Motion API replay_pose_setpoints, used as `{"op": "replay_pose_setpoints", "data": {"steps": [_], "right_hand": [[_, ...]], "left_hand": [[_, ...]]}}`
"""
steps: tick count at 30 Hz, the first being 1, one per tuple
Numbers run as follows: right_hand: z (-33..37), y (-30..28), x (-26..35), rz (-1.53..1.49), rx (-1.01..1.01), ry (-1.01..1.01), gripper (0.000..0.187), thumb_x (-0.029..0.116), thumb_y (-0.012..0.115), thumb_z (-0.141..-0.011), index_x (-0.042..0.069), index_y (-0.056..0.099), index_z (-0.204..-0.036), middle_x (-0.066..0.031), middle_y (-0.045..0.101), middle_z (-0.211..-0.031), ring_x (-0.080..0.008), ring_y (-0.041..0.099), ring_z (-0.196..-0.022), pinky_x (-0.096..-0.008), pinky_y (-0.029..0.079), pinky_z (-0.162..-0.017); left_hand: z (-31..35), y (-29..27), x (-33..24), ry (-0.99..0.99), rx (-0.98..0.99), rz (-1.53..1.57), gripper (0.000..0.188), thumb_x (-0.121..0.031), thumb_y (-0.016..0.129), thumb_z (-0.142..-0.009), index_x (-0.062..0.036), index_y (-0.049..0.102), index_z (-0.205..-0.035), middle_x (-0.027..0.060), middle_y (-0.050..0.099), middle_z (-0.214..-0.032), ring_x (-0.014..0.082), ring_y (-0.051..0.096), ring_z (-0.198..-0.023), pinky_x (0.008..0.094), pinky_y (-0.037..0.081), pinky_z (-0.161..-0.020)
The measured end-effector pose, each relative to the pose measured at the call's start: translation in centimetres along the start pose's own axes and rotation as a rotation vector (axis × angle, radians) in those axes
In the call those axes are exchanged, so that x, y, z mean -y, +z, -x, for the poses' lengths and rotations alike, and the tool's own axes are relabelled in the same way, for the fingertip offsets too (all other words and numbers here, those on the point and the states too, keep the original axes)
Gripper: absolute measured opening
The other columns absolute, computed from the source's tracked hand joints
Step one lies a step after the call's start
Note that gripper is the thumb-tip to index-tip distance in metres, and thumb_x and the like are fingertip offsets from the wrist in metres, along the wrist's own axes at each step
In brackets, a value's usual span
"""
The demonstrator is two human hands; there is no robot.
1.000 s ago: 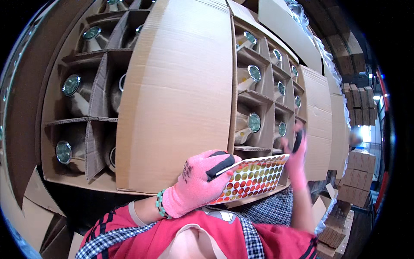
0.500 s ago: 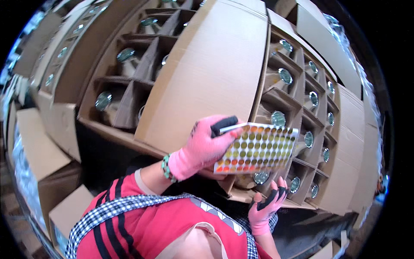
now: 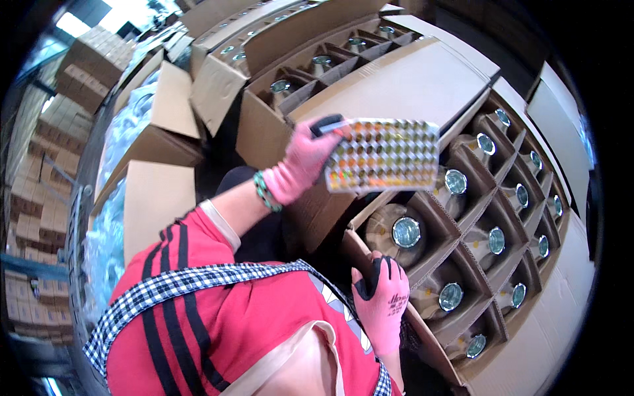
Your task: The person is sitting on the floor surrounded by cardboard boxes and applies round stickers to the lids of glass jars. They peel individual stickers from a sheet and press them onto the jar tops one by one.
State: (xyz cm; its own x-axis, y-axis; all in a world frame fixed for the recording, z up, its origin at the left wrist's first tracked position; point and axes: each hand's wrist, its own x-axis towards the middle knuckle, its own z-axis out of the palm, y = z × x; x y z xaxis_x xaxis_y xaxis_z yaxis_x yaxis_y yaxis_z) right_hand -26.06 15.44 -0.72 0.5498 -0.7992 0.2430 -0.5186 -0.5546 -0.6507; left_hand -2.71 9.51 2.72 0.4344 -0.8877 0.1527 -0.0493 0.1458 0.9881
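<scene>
My left hand [image 3: 306,158], in a pink glove with black fingertips, pinches one end of a sheet of round stickers [image 3: 386,155]. Rows of shiny gold and orange dots cover the sheet, which hangs over the near corner of an open carton [image 3: 428,340]. Clear glass vessels [image 3: 406,232] stand in that carton, each in its own cardboard cell with its round glass end up. By the carton's near edge is my right hand [image 3: 383,297], gloved alike, thumb apart from the fingers and nothing visible in it. Whether it touches the edge I cannot tell.
Another carton [image 3: 261,132] of glass vessels stands beyond, its flap [image 3: 403,82] folded toward the first. At the left are open cartons with bluish plastic wrap [image 3: 109,228]. Stacked boxes [image 3: 49,171] fill shelving at the far left.
The view has swung, bringing the right carton nearer and the shelving into sight. My left hand has lifted the sticker sheet off to the left; my right hand has turned its back up.
</scene>
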Motion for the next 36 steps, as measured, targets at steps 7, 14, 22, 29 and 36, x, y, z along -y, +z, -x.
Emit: {"op": "replay_pose_setpoints", "data": {"steps": [7, 14, 22, 29, 36], "right_hand": [[0.5, -0.7, -1.3, -0.109, -0.012, -0.059, 0.031, 0.019, 0.062, -0.068, 0.000, 0.050, -0.090, -0.0152, 0.051, -0.080, -0.0317, 0.050, -0.075, -0.0382, 0.040, -0.066], [-0.2, -0.6, 0.0, -0.078, -0.006, 0.088, 0.025, 0.018, 0.061, -0.070, 0.001, 0.051, -0.086, -0.0158, 0.053, -0.081, -0.0332, 0.050, -0.078, -0.0383, 0.040, -0.068], [-1.6, 2.3, 1.4, 0.174, -0.155, 0.339, 0.016, 0.014, 0.059, -0.075, -0.001, 0.055, -0.076, -0.0152, 0.055, -0.074, -0.0306, 0.052, -0.068, -0.0386, 0.040, -0.064], [-8.0, 4.3, 7.2, 0.371, -0.216, 0.249, 0.015, 0.010, 0.057, -0.077, -0.004, 0.055, -0.083, -0.0136, 0.057, -0.076, -0.0271, 0.054, -0.070, -0.0340, 0.042, -0.066], [-16.6, 9.4, 12.1, 0.474, 0.009, 0.092, 0.028, 0.013, 0.060, -0.070, -0.001, 0.051, -0.093, -0.0170, 0.051, -0.086, -0.0347, 0.048, -0.083, -0.0417, 0.037, -0.076]], "left_hand": [[-0.4, -19.7, -0.4, -0.151, -0.475, 0.262, 0.014, -0.014, 0.055, -0.078, -0.0033, 0.059, -0.084, 0.0058, 0.060, -0.077, 0.0167, 0.058, -0.067, 0.0293, 0.046, -0.062], [13.6, -41.5, 7.0, -0.211, -1.119, -0.444, 0.028, -0.029, 0.055, -0.077, -0.0022, 0.060, -0.084, 0.0105, 0.061, -0.079, 0.0216, 0.058, -0.071, 0.0337, 0.045, -0.065], [22.1, -45.2, 7.1, -0.653, -0.255, -1.840, 0.024, -0.028, 0.047, -0.079, -0.0058, 0.054, -0.087, 0.0156, 0.052, -0.095, 0.0335, 0.052, -0.085, 0.0396, 0.043, -0.072], [21.5, -53.8, 8.6, -0.719, -0.363, -1.809, 0.026, -0.032, 0.043, -0.082, -0.0071, 0.052, -0.083, 0.0149, 0.052, -0.091, 0.0336, 0.053, -0.081, 0.0411, 0.043, -0.070], [8.8, -52.3, 5.7, -0.098, -0.146, -1.420, 0.023, -0.018, 0.054, -0.076, -0.0004, 0.056, -0.091, 0.0216, 0.054, -0.095, 0.0354, 0.052, -0.090, 0.0391, 0.041, -0.081]]}}
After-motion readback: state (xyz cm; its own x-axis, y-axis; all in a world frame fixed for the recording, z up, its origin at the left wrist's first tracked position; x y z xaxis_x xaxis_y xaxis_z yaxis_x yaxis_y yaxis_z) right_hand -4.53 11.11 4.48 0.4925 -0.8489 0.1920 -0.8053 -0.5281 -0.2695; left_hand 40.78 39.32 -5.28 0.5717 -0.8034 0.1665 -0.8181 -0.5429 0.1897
